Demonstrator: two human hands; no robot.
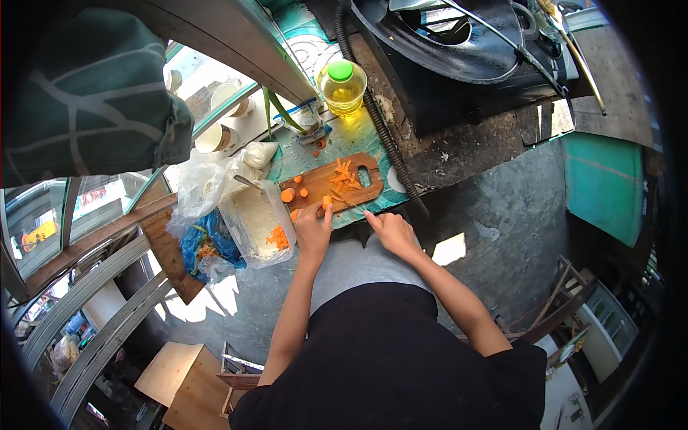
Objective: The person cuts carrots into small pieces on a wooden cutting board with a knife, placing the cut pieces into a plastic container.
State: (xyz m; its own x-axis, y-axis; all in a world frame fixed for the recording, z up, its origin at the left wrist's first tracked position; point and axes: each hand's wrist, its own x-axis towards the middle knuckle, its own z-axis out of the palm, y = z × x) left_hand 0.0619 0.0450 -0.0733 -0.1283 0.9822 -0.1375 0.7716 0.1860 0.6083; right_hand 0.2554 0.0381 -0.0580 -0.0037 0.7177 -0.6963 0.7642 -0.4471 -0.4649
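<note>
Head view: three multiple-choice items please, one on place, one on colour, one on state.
1. Where is the clear plastic bottle of yellow oil? A) beyond the brown wooden cutting board B) on a shelf C) on the floor
2. Its cap colour? A) red B) green C) white
3. What is the left hand doing? A) pressing an orange carrot piece on the board B) lying idle C) gripping the bottle
Answers: 1 A, it stands past the board's far edge; 2 B, green cap; 3 A, fingertips on the carrot, right hand holding a thin knife.
</note>
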